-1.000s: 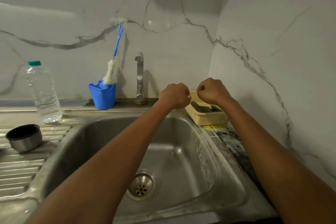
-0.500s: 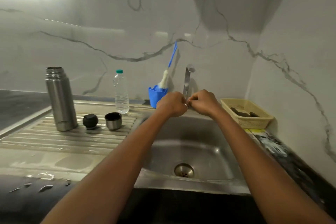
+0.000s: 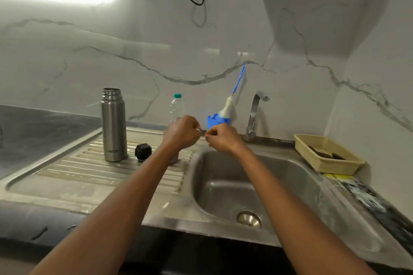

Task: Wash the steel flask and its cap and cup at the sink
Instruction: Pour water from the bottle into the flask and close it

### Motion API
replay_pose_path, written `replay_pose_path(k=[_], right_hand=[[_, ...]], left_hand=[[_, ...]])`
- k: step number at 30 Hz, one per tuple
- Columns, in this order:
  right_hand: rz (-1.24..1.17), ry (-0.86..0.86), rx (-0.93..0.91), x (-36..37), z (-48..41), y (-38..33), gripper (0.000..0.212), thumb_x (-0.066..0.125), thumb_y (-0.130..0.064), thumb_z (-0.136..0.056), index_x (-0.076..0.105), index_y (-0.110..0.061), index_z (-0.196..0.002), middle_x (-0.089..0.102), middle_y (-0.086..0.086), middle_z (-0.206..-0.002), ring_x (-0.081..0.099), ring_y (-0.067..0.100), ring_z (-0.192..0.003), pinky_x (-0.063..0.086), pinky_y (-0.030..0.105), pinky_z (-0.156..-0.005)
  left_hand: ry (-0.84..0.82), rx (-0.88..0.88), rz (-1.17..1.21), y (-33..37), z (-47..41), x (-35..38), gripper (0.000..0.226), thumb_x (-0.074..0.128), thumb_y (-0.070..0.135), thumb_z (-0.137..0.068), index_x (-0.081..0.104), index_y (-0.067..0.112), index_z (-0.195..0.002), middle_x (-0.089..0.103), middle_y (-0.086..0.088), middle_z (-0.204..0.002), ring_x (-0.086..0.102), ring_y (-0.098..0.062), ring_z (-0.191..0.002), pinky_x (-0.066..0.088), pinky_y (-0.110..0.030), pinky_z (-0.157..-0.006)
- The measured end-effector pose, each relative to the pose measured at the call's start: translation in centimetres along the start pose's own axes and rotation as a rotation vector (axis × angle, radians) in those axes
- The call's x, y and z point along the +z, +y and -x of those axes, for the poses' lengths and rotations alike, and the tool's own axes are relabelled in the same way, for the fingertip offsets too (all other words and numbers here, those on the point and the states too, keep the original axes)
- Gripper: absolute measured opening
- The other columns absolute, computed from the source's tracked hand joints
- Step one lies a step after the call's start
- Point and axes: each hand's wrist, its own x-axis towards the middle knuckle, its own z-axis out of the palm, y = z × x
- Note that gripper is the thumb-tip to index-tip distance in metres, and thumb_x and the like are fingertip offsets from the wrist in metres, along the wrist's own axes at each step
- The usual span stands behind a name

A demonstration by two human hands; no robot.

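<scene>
The 2 clenched, empty fists, left hand [image 3: 182,133] and right hand [image 3: 223,138], have shifted from the tap [image 3: 253,116] toward the drainboard [image 3: 89,167], where steel flask [image 3: 114,125] and cap [image 3: 143,151] stand untouched: washing seemingly not begun.

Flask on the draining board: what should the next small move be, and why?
Probably reach the left hand over to the flask and grip it. It stands upright and uncapped on the draining board, its cap beside it, nearer that hand than the right hand. Both hands are curled and hold nothing, and no water shows at the tap.
</scene>
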Motion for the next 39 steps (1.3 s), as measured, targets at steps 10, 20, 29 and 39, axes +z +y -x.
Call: replay_pose_path(k=[10, 20, 29, 39], right_hand=[[-0.172, -0.02, 0.035, 7.4, -12.6, -2.8, 0.057, 0.066, -0.047, -0.095, 0.05, -0.007, -0.133, 0.059, 0.009, -0.128, 0.055, 0.027, -0.12, 0.037, 0.029, -0.087], [-0.343, 0.037, 0.038, 13.0, -19.5, -1.6, 0.098, 0.084, -0.045, -0.08, 0.028, -0.002, -0.148, 0.05, 0.011, -0.143, 0.052, 0.025, -0.127, 0.04, 0.026, -0.089], [-0.414, 0.106, -0.032, 14.2, -19.8, -1.1, 0.076, 0.079, -0.034, -0.087, 0.034, -0.002, -0.139, 0.056, 0.005, -0.126, 0.057, 0.021, -0.114, 0.045, 0.029, -0.088], [-0.356, 0.177, -0.051, 14.6, -18.5, -1.7, 0.067, 0.078, -0.031, -0.088, 0.037, -0.002, -0.132, 0.061, 0.006, -0.114, 0.059, 0.017, -0.098, 0.04, 0.022, -0.078]], left_hand=[[0.198, -0.091, 0.079, -6.1, -10.8, -2.8, 0.042, 0.056, 0.03, -0.098, 0.057, 0.019, -0.139, 0.064, -0.009, -0.133, 0.058, -0.032, -0.12, 0.048, -0.042, -0.101], [0.037, -0.107, 0.178, -7.6, -18.2, 0.1, 0.049, 0.047, 0.033, -0.105, 0.042, 0.008, -0.147, 0.057, -0.015, -0.132, 0.055, -0.025, -0.108, 0.048, -0.042, -0.101], [0.082, -0.131, 0.48, -8.2, -18.0, 0.2, 0.026, 0.06, 0.027, -0.102, 0.069, 0.008, -0.117, 0.062, -0.005, -0.094, 0.052, -0.011, -0.075, 0.041, -0.02, -0.065], [0.293, -0.318, 0.524, -7.0, -16.3, 0.0, 0.044, 0.08, 0.042, -0.084, 0.068, 0.012, -0.114, 0.06, -0.003, -0.101, 0.059, -0.017, -0.09, 0.055, -0.031, -0.08]])
